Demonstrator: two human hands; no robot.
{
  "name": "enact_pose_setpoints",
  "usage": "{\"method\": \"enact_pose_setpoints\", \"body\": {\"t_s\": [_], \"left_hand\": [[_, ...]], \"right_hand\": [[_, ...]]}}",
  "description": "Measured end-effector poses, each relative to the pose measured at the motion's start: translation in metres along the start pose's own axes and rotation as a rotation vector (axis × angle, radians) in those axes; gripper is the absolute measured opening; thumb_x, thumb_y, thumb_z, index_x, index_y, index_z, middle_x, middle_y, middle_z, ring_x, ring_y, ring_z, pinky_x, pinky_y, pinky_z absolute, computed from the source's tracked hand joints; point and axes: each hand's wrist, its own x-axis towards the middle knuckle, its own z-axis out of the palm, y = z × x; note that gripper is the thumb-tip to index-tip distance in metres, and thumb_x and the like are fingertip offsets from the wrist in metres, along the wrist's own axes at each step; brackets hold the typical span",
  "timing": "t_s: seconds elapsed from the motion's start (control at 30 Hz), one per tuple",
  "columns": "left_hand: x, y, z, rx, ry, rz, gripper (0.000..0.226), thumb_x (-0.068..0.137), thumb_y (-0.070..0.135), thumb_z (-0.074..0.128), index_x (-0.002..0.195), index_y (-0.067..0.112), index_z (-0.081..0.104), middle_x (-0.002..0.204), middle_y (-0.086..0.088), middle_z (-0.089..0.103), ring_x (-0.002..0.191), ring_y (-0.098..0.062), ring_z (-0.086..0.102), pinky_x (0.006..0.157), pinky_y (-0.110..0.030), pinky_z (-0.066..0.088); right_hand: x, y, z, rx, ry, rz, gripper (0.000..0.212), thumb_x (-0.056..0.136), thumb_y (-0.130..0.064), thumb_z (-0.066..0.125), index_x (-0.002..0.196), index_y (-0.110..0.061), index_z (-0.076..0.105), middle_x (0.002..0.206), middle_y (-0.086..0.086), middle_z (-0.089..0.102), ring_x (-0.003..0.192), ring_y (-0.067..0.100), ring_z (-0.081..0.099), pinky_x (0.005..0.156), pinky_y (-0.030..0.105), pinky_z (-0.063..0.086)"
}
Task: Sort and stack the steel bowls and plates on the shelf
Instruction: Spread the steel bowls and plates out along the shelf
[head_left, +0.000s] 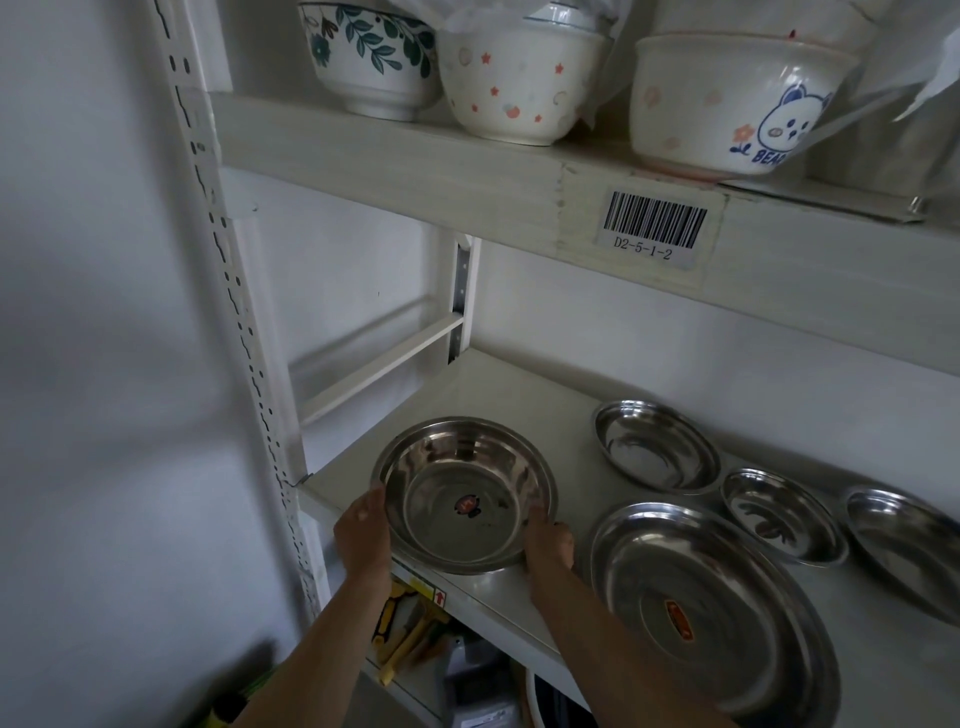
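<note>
A deep steel bowl (465, 493) with a red sticker inside sits at the left front of the white shelf (514, 395). My left hand (363, 530) grips its left rim and my right hand (548, 548) grips its right rim. To its right lies a large steel plate (711, 613) with a red label. Behind that plate is a small steel dish (657, 447), and a second small dish (784, 514) sits further right. Another steel plate (904, 545) is cut off at the right edge.
The upper shelf (467, 171) carries three ceramic bowls (519, 83) and a barcode label (654, 223). A white slotted upright (234, 312) stands at the left, beside a wall. Below the shelf are tools with yellow handles (405, 629).
</note>
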Motion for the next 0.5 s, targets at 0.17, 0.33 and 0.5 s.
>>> {"method": "enact_pose_setpoints", "body": {"t_s": [0.17, 0.33, 0.5], "left_hand": [[-0.021, 0.006, 0.004, -0.135, -0.028, -0.077, 0.04, 0.097, 0.038, 0.048, 0.07, 0.01, 0.052, 0.064, -0.003, 0.05, 0.062, -0.016, 0.045, 0.062, -0.029, 0.039], [-0.022, 0.01, 0.003, -0.105, -0.022, -0.059, 0.04, 0.096, 0.03, 0.051, 0.059, 0.014, 0.051, 0.059, -0.002, 0.05, 0.062, -0.016, 0.046, 0.057, -0.026, 0.036], [-0.025, 0.012, 0.003, -0.095, -0.017, -0.068, 0.04, 0.096, 0.027, 0.052, 0.058, 0.014, 0.052, 0.058, -0.002, 0.051, 0.061, -0.017, 0.046, 0.062, -0.028, 0.038]], "right_hand": [[-0.001, -0.002, -0.006, -0.053, -0.074, -0.034, 0.062, 0.1, -0.015, 0.046, 0.153, -0.009, 0.014, 0.139, 0.021, 0.05, 0.118, 0.029, 0.058, 0.094, 0.034, 0.047], [-0.012, -0.003, -0.01, 0.246, -0.101, 0.122, 0.049, 0.099, -0.039, 0.049, 0.108, 0.008, 0.059, 0.069, 0.007, 0.055, 0.054, 0.015, 0.05, 0.048, 0.026, 0.042], [-0.019, -0.007, -0.015, 0.194, -0.118, 0.088, 0.044, 0.1, -0.044, 0.043, 0.1, -0.002, 0.055, 0.064, 0.005, 0.052, 0.054, 0.013, 0.049, 0.049, 0.024, 0.04]]}}
